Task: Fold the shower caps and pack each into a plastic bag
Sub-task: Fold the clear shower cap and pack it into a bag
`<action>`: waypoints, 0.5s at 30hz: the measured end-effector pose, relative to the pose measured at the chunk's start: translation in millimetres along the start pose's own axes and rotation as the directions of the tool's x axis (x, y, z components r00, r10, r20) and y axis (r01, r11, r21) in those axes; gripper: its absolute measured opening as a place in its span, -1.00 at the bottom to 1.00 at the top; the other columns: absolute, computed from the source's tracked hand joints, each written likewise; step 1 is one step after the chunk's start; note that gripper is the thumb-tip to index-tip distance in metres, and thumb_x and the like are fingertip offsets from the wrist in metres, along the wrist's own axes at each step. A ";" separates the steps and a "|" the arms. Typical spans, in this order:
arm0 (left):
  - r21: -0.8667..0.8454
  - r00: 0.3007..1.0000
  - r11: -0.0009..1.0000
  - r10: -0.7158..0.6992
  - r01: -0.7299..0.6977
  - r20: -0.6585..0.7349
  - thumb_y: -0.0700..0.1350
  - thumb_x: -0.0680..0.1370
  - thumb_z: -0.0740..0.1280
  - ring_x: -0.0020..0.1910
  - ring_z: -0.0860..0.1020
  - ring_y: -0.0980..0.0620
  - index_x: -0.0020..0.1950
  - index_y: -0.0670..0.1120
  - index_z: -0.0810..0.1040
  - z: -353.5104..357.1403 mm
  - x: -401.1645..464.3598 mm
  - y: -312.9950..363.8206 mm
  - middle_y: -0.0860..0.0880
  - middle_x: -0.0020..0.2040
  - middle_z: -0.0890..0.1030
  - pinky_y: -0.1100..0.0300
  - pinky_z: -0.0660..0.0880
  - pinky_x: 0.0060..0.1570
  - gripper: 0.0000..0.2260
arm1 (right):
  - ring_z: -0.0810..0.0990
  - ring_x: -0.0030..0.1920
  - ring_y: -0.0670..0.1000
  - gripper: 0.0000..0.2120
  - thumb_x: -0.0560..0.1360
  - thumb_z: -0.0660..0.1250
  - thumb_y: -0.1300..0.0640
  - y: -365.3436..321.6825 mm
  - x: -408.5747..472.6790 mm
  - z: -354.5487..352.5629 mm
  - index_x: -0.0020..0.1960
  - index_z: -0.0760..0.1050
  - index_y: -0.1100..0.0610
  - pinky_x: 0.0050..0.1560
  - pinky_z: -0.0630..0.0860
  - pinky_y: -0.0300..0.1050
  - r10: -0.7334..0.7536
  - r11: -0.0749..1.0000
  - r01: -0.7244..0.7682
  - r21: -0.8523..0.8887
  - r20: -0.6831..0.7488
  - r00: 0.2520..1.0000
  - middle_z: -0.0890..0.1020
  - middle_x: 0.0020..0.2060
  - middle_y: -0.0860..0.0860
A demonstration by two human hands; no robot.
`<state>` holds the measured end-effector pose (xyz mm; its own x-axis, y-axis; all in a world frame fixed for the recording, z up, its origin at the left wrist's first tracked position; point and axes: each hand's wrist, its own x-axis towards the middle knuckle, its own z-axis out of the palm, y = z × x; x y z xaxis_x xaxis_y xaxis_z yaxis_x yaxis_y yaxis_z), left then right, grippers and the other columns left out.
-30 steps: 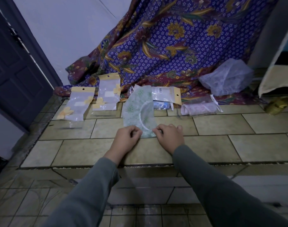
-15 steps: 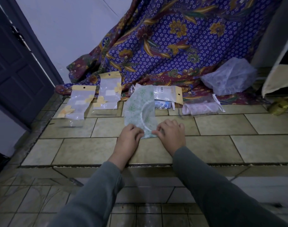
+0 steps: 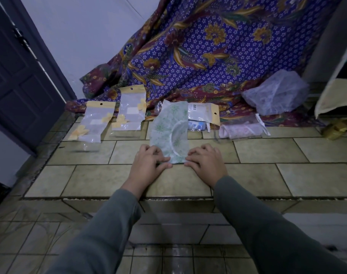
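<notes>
A folded shower cap of thin white plastic printed with green flowers (image 3: 169, 133) is lying as a long strip on the tiled floor (image 3: 267, 151), its white elastic edge showing as a curve on the upper face. The left hand (image 3: 149, 165) is pinching the near left corner of the strip with curled fingers, and the right hand (image 3: 205, 161) is doing the same at the near right corner, both resting low against the tiles. Grey sleeves are covering both forearms.

Two clear plastic bags with yellow header cards and yellow flower prints (image 3: 93, 123) (image 3: 132, 109) are lying side by side to the left of the cap. Just beyond the cap's far right edge, another clear bag with a yellow header and a barcode label (image 3: 203, 114) is lying, touching or slightly overlapped by the cap. To the right of that, a rolled pink shower cap inside a clear bag (image 3: 241, 128) is resting on the floor. A crumpled translucent white plastic cap or bag (image 3: 277, 93) is sitting on the blue and maroon batik cloth (image 3: 208, 46) draped at the back. A dark panelled door (image 3: 16, 76) is standing at the left.
</notes>
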<state>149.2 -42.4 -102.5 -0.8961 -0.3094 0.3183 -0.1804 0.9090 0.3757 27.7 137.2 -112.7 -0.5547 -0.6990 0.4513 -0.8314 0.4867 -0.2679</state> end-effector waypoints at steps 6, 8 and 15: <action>-0.146 0.999 0.988 0.044 -0.043 0.007 0.19 0.49 0.25 -0.07 0.46 0.08 -0.05 -0.01 0.70 -0.3 -7.7 -3.3 0.09 -0.16 0.57 0.32 0.35 -0.02 -0.65 | 0.49 -0.24 0.00 -0.67 0.49 0.16 -0.16 -1.8 -5.2 -2.5 -0.18 0.65 -0.07 -0.17 0.13 -0.09 0.001 0.999 -0.004 -0.052 -0.050 0.999 0.68 -0.26 -0.18; -0.171 0.999 0.985 0.019 -0.014 0.032 0.22 0.50 0.21 -0.08 0.46 0.11 -0.07 0.01 0.69 -2.3 -7.5 -4.1 0.11 -0.16 0.58 0.32 0.37 -0.03 -0.63 | 0.48 -0.25 0.00 -0.66 0.51 0.13 -0.15 -3.4 -6.5 -2.5 -0.17 0.64 -0.07 -0.18 0.12 -0.09 0.023 0.998 -0.025 -0.058 -0.044 0.999 0.67 -0.27 -0.16; -0.255 0.988 0.954 -0.154 0.157 0.033 -0.03 0.52 0.39 -0.12 0.49 0.05 -0.19 -0.08 0.61 3.4 -1.7 2.6 0.06 -0.21 0.58 0.24 0.38 -0.08 -0.85 | 0.52 -0.13 0.00 -0.77 0.58 0.18 -0.06 -8.3 -2.4 2.2 -0.08 0.58 -0.03 -0.12 0.08 -0.09 0.164 0.986 -0.164 0.016 0.025 0.986 0.64 -0.21 -0.08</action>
<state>148.8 -38.5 -105.1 -0.8707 -0.4359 0.2277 -0.2092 0.7473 0.6307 35.8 133.7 -113.4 -0.6841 -0.6227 0.3799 -0.7294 0.5868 -0.3517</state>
